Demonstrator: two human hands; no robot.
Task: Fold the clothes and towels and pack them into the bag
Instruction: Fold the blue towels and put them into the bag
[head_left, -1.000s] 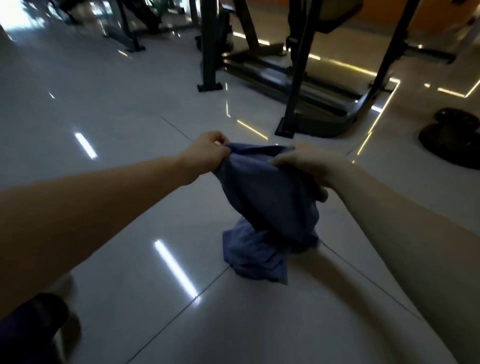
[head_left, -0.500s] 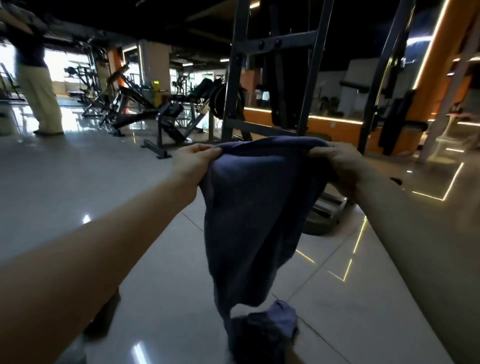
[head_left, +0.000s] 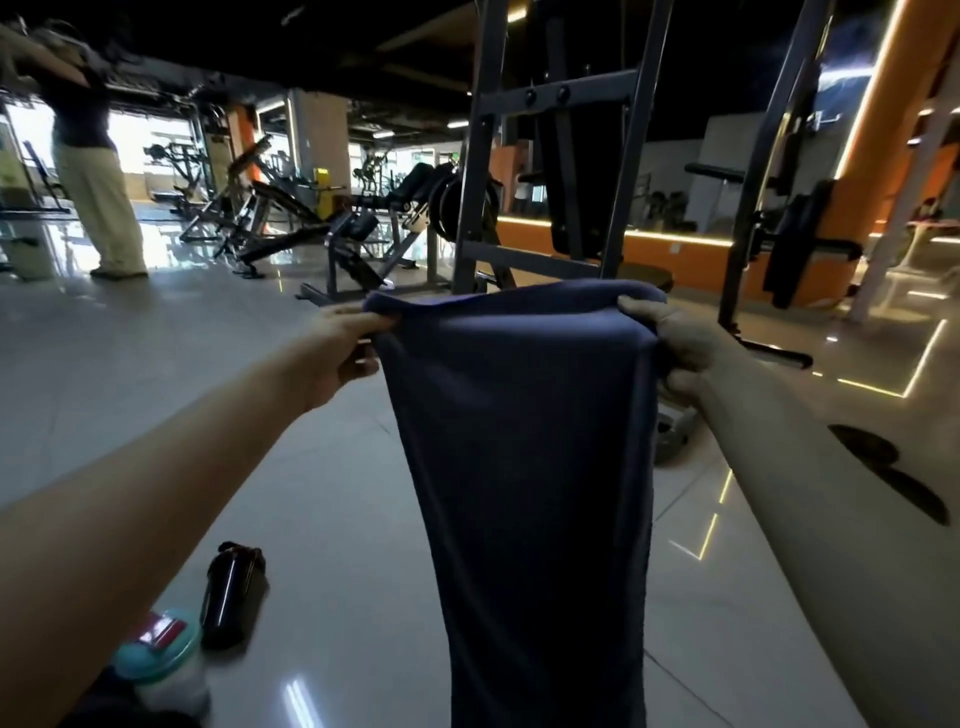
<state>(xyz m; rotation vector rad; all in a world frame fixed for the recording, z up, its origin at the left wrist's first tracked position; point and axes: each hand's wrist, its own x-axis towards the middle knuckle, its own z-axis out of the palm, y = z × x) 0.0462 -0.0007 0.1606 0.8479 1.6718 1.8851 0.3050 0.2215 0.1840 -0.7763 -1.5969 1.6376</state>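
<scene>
A long blue towel hangs straight down in front of me, its top edge stretched between both hands. My left hand pinches the top left corner with thumb and fingers. My right hand grips the top right corner, fingers curled round the cloth. The towel's lower end runs out of the bottom of the view. No bag is in view.
A dark bottle lies on the shiny tiled floor at lower left, beside a teal-lidded shaker. A black steel rack stands right behind the towel, weight benches further back. A person in light trousers stands far left.
Both hands have lifted the towel from the floor and moved apart, so it now hangs stretched out and full length. The view has tilted up from the floor to the gym.
</scene>
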